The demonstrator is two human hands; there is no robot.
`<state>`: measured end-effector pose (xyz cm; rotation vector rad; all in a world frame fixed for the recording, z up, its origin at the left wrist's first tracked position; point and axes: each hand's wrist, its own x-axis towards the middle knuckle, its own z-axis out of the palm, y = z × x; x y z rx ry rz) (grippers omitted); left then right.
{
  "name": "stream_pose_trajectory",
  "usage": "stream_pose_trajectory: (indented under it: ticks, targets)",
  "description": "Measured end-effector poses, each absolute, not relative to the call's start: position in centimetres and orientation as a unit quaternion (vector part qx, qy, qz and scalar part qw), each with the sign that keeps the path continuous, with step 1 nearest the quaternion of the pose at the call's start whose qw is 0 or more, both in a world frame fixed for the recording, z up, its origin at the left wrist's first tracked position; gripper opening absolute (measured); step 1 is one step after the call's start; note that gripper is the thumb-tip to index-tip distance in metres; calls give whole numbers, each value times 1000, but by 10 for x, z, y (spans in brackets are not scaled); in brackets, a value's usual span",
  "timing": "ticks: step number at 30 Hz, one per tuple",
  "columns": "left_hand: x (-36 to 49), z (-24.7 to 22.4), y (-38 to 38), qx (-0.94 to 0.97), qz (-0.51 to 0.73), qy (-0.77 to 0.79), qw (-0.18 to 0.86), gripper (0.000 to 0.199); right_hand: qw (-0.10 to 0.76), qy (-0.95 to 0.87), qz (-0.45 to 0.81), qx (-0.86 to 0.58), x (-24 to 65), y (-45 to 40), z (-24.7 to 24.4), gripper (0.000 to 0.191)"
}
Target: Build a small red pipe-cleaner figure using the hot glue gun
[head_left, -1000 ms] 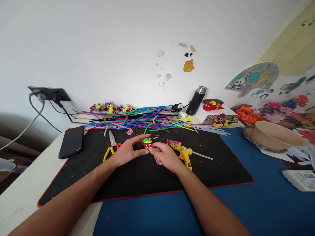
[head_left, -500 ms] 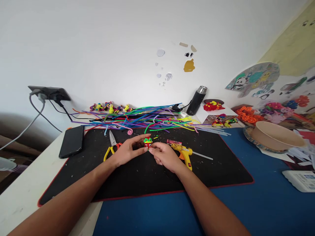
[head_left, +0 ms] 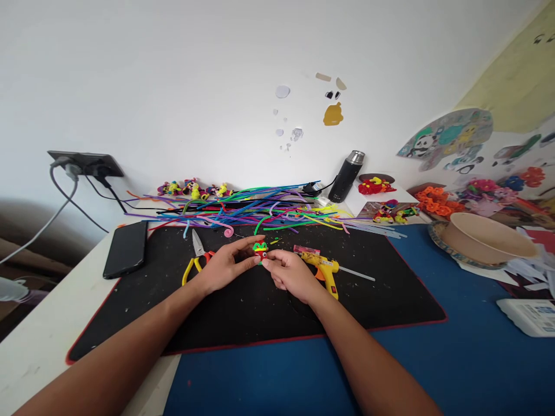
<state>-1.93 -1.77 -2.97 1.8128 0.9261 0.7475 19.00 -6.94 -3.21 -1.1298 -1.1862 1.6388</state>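
Note:
Between my two hands, just above the black mat (head_left: 243,318), is a small pipe-cleaner figure (head_left: 260,249) in red, with green and yellow trim on top and a googly eye. My left hand (head_left: 228,263) grips it from the left, index finger at its top and thumb low on its side. My right hand (head_left: 289,273) pinches its lower right part between thumb and fingers. Beside my left hand lie pliers (head_left: 198,254) with red and yellow handles. A yellow glue gun (head_left: 323,268) with a glue stick in it rests right of my right hand.
Many coloured pipe cleaners (head_left: 243,208) lie along the wall, with several small finished figures (head_left: 195,188) behind. A black phone (head_left: 125,248) is at left. A black flask (head_left: 347,176) leans at the back; a beige bowl (head_left: 489,240) stands at right.
The small figure has turned very slightly between my fingers. Both hands stay in nearly the same place and keep their hold.

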Motion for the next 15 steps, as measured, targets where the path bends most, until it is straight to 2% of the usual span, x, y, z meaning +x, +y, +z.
stream_pose_trajectory:
  ticks: [10, 15]
  targets:
    - [-15, -28, -20, 735, 349, 374, 445, 48, 412, -457, 648, -448, 191, -70, -31, 45]
    - [-14, -31, -18, 725, 386, 393, 415, 35, 418, -451, 642, -458, 190, -68, -35, 44]
